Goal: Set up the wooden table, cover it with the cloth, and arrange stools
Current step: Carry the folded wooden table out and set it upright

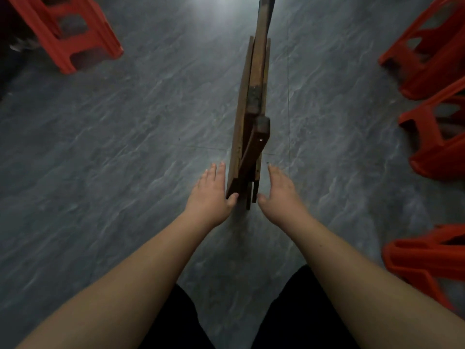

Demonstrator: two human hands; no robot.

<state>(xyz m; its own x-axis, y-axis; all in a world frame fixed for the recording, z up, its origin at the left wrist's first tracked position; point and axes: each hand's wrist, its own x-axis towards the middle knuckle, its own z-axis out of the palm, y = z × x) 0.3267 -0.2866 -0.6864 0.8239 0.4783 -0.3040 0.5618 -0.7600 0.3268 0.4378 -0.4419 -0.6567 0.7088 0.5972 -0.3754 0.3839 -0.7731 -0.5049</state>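
Wooden table [254, 117] stands edge-up between two outstretched, straight-fingered hands [212, 191] [281, 193].

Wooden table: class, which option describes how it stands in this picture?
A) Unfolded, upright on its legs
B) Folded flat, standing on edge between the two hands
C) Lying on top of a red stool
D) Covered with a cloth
B: the wooden table is folded thin and stands on edge on the floor, with the left hand and right hand open at either side of its near end.

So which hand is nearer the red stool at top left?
Left. The left hand is on the same side of the folded table as the red stool; the right hand is across the table, farther off.
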